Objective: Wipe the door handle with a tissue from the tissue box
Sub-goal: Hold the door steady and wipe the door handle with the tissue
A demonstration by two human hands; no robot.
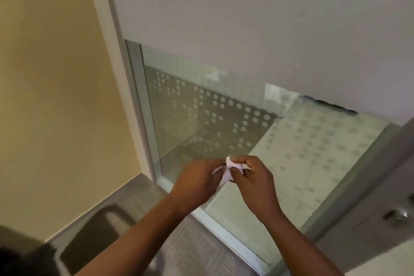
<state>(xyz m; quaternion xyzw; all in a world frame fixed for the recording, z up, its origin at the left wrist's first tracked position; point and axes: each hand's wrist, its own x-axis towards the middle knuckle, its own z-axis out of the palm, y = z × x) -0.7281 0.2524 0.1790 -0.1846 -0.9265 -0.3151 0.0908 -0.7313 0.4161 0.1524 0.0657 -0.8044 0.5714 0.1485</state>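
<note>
1. Holding a small crumpled white tissue (229, 171) between them, the person's left hand (197, 182) and right hand (256, 180) meet in front of the dotted frosted glass panel (215, 114) beside the door.
2. Both sets of fingers are curled in and pinching the tissue; the left fingers (216, 169) grip its lower folds, the right fingers (240, 162) its upper edge, apparently bunching it into a pad.
3. The round silver metal door handle (396, 216) sits at the far right edge of the view, lower than the hands and well apart from them, on the pale grey door (380, 242).
4. The handle lies right and down from the tissue, so the right hand is the nearer one and looks best placed to carry the tissue across.
5. The knob appears to project from the door face toward the person, so a wipe would likely wrap around it rather than run along a bar; blur hides its exact shape.
6. The tissue box is not in view.
7. Wiping is not yet begun.
</note>
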